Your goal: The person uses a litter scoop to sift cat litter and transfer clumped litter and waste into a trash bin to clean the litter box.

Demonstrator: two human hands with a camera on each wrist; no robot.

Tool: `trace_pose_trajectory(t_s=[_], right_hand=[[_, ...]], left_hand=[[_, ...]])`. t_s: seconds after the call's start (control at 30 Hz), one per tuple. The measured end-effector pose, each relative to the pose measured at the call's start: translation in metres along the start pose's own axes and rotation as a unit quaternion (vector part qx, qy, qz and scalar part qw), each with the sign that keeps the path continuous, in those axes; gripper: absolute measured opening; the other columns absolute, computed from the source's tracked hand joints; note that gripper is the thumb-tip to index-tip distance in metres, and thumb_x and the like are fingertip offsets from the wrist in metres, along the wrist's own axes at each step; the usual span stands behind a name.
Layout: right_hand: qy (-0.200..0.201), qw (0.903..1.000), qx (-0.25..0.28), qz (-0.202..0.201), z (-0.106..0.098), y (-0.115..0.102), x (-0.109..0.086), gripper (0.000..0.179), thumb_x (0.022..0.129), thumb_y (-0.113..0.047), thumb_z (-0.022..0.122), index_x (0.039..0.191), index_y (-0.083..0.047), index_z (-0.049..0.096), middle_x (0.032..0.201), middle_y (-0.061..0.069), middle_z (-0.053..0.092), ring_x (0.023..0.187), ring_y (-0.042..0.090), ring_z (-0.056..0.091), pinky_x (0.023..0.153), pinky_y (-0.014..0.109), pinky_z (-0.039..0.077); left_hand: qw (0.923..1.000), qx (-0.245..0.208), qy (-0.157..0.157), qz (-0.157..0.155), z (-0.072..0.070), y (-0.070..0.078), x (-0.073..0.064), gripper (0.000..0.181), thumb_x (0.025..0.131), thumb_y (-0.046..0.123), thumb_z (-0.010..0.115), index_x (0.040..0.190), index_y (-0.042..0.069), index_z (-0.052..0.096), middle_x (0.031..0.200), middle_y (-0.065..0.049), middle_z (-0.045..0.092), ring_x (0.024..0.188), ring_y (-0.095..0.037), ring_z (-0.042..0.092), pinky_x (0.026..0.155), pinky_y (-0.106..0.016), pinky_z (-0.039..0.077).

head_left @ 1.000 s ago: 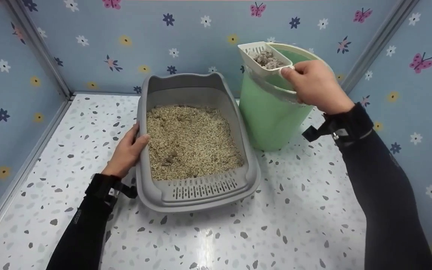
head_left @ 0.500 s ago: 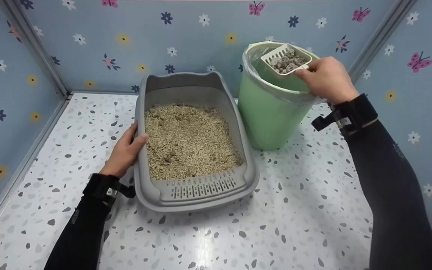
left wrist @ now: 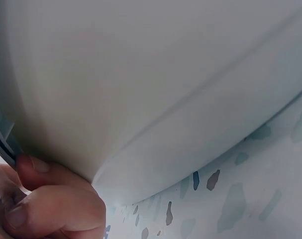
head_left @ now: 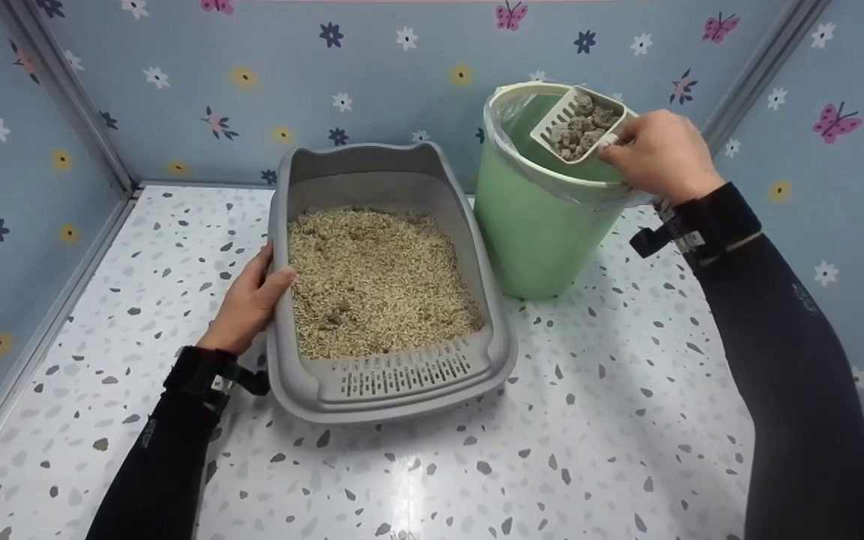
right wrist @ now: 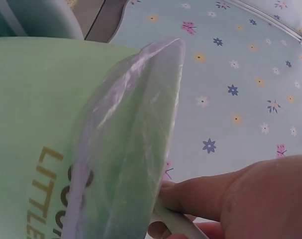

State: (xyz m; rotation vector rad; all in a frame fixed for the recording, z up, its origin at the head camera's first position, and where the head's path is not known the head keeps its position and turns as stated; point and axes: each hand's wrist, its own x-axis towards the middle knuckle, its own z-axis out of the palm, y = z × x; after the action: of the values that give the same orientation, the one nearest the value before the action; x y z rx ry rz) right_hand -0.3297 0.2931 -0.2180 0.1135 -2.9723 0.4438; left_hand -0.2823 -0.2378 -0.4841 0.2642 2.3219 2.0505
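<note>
A grey litter box on the floor holds tan granular litter with a few darker clumps. My left hand grips its left rim, thumb on top; the left wrist view shows curled fingers beneath the rim. My right hand holds a cream slotted litter scoop by its handle, over the mouth of a green bin. Grey-brown litter clumps fill the scoop, which is tilted. In the right wrist view, the bin's wall and liner hide the scoop's basket, and only its handle shows.
A clear plastic liner hangs over the bin's rim. The bin stands close against the litter box's right side. Floral-patterned wall panels rise behind and at both sides. Speckled white floor extends in front.
The right hand has moved rightward, bringing the scoop from the bin's left rim to over its opening, and has turned and tilted it. The left hand keeps its grip on the litter box.
</note>
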Motion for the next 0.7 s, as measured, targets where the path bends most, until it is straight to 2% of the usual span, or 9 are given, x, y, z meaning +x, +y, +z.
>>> trace_pose_trajectory(t_s=[0.23, 0.37, 0.4, 0.47, 0.57, 0.6, 0.67, 0.7], right_hand=[[0.036, 0.9982, -0.045, -0.019, 0.003, 0.0, -0.002, 0.037, 0.105, -0.028, 0.073, 0.119, 0.005, 0.082, 0.117, 0.029, 0.079, 0.093, 0.042, 0.068, 0.074, 0.046, 0.049], [0.07, 0.9932, -0.081, -0.046, 0.007, 0.0, -0.003, 0.031, 0.103, -0.021, 0.072, 0.116, 0.005, 0.083, 0.108, 0.028, 0.079, 0.083, 0.042, 0.066, 0.069, 0.057, 0.053], [0.08, 0.9913, -0.091, -0.052, 0.009, 0.0, -0.004, 0.028, 0.102, -0.018, 0.071, 0.111, 0.005, 0.084, 0.101, 0.027, 0.078, 0.079, 0.041, 0.064, 0.066, 0.058, 0.052], [0.101, 0.9862, -0.114, -0.065, 0.012, -0.002, -0.006, 0.023, 0.1, -0.012, 0.066, 0.102, 0.005, 0.082, 0.09, 0.024, 0.073, 0.074, 0.04, 0.061, 0.061, 0.06, 0.051], [0.142, 0.9721, -0.157, -0.101, 0.018, -0.005, -0.01, 0.023, 0.096, -0.002, 0.058, 0.097, 0.005, 0.08, 0.082, 0.02, 0.064, 0.064, 0.037, 0.054, 0.051, 0.056, 0.045], [0.16, 0.9649, -0.173, -0.116, 0.02, -0.006, -0.011, 0.024, 0.096, 0.002, 0.055, 0.094, 0.005, 0.079, 0.08, 0.019, 0.062, 0.062, 0.036, 0.053, 0.048, 0.055, 0.043], [0.19, 0.9491, -0.203, -0.148, 0.024, -0.006, -0.014, 0.025, 0.102, 0.004, 0.054, 0.1, 0.007, 0.08, 0.081, 0.02, 0.063, 0.058, 0.036, 0.051, 0.047, 0.054, 0.043], [0.205, 0.9405, -0.215, -0.165, 0.025, -0.007, -0.014, 0.025, 0.105, 0.003, 0.055, 0.104, 0.007, 0.08, 0.082, 0.021, 0.063, 0.057, 0.036, 0.052, 0.046, 0.053, 0.044]], left_hand=[[1.0, 0.005, 0.001, -0.001, 0.0, -0.001, 0.0, 0.078, 0.116, 0.04, 0.056, 0.181, 0.021, 0.015, 0.149, -0.025, 0.05, 0.079, -0.013, 0.055, 0.06, -0.026, 0.048], [0.9999, 0.008, 0.008, 0.001, 0.001, 0.0, 0.0, 0.076, 0.117, 0.036, 0.056, 0.18, 0.022, 0.018, 0.122, -0.018, 0.057, 0.073, -0.012, 0.054, 0.055, -0.026, 0.047], [0.9999, 0.009, 0.009, 0.001, 0.001, 0.0, 0.0, 0.075, 0.117, 0.036, 0.056, 0.18, 0.022, 0.018, 0.113, -0.016, 0.055, 0.07, -0.011, 0.053, 0.053, -0.026, 0.046], [0.9999, 0.008, 0.01, 0.002, 0.001, 0.001, 0.0, 0.076, 0.116, 0.036, 0.057, 0.18, 0.021, 0.019, 0.104, -0.015, 0.051, 0.068, -0.011, 0.052, 0.052, -0.026, 0.046], [0.9999, 0.004, 0.008, 0.006, 0.0, 0.0, 0.0, 0.078, 0.116, 0.038, 0.058, 0.18, 0.019, 0.017, 0.132, -0.024, 0.057, 0.078, -0.014, 0.058, 0.058, -0.026, 0.051], [0.9999, 0.004, 0.008, 0.006, 0.0, 0.0, 0.0, 0.079, 0.116, 0.037, 0.058, 0.18, 0.018, 0.017, 0.144, -0.027, 0.055, 0.081, -0.016, 0.059, 0.061, -0.026, 0.053], [0.9999, 0.004, 0.007, 0.01, 0.0, -0.001, 0.001, 0.08, 0.116, 0.038, 0.058, 0.18, 0.017, 0.016, 0.165, -0.028, 0.043, 0.091, -0.02, 0.062, 0.068, -0.027, 0.056], [0.9999, 0.004, 0.007, 0.013, 0.0, -0.001, 0.001, 0.08, 0.116, 0.038, 0.058, 0.18, 0.016, 0.016, 0.171, -0.026, 0.037, 0.095, -0.022, 0.063, 0.071, -0.027, 0.057]])
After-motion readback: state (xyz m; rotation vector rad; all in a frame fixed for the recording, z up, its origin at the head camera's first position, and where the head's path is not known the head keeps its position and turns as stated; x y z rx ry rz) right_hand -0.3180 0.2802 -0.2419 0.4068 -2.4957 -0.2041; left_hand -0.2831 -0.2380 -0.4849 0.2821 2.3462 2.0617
